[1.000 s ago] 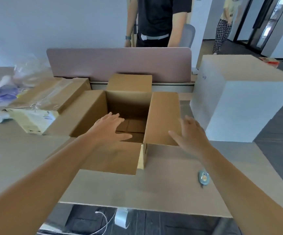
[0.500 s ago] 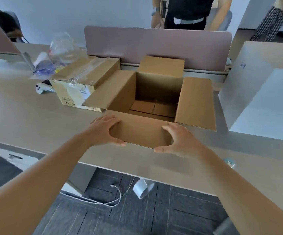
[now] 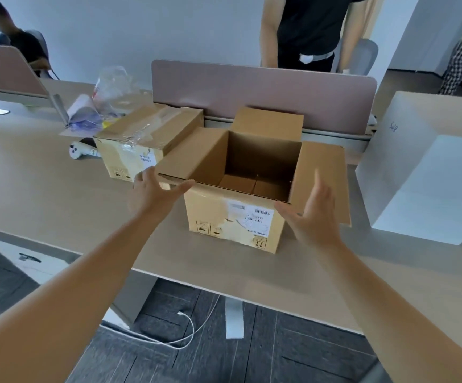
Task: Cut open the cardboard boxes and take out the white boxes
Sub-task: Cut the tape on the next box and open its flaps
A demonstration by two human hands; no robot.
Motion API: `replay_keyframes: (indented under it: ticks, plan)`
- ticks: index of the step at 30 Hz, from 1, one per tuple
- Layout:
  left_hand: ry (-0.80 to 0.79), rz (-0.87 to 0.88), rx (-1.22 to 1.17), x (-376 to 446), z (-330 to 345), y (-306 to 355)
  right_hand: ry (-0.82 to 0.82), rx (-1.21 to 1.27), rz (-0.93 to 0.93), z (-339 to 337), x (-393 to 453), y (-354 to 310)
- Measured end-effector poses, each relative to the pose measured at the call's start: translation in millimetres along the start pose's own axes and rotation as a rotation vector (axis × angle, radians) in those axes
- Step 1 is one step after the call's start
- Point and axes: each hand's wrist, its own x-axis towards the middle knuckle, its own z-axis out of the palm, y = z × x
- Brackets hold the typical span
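Observation:
An open, empty cardboard box stands in the middle of the table, flaps spread, its labelled front wall towards me. My left hand is at the near corner of the left flap, fingers spread, thumb lying along the front rim. My right hand is held open beside the right flap, palm towards the box; whether it touches is unclear. A large white box stands on the table to the right. A second cardboard box, taped, sits behind on the left.
A pink desk divider runs behind the boxes, with a person in black standing beyond it. A white controller and a plastic bag lie at the back left. The table's front edge is close to me.
Both hands left the near flap they were pressing and moved out to the box's left and right sides. The box's labelled front wall now shows.

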Motion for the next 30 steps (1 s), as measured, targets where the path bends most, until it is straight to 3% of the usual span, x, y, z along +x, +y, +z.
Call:
replay_keyframes:
  ticks: [6, 13, 15, 18, 25, 30]
  plan:
    - [-0.214, -0.299, -0.612, 30.0, 24.3, -6.7, 0.248, 0.133, 0.389, 18.7, 12.7, -3.1]
    - [-0.455, -0.445, -0.763, 53.6, 52.1, -19.3, 0.445, 0.381, 0.777, 54.4, 24.7, 4.1]
    - [-0.516, -0.492, -0.799, 57.0, 58.7, -24.2, 0.428, 0.449, 0.859, 67.7, 22.2, 15.8]
    - [-0.594, -0.529, -0.819, 59.6, 67.8, -28.3, 0.321, 0.572, 0.910, 88.2, 18.7, 29.1]
    - [-0.588, -0.492, -0.858, 77.7, 91.9, -47.7, 0.181, 0.592, 0.915, 116.0, 33.0, 39.9]
    - [-0.598, -0.446, -0.897, 74.4, 84.7, -41.3, 0.179, 0.638, 0.867, 115.6, 35.5, 38.3]
